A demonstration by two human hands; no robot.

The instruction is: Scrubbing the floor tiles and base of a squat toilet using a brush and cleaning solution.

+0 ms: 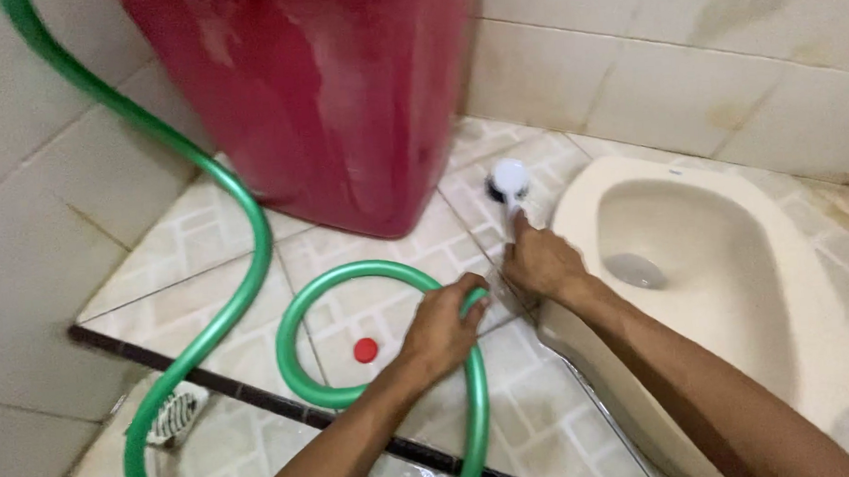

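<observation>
My left hand (441,327) is closed around the green hose (250,233), near its end, fingers wrapped over the tube. The hose loops on the tiled floor (535,412) to the left of that hand and runs up past the wall. My right hand (542,261) is closed on the handle of a white brush (511,181); the brush head rests on the floor just beyond the fingertips, beside the rim of the squat toilet (706,253).

Risk, as I judge it: the tiles look wet, so the hose could slip from my grip and whip round if water pressure rises. The loop lies near my left wrist and could snag it. The brush head sits near the red water tub (320,99); a hard stroke could knock against it.

Markings: I see no labels or signs. A small round red cap (365,350) lies just left of my left hand, inside the loop. A white drain cover (177,414) sits further left.
</observation>
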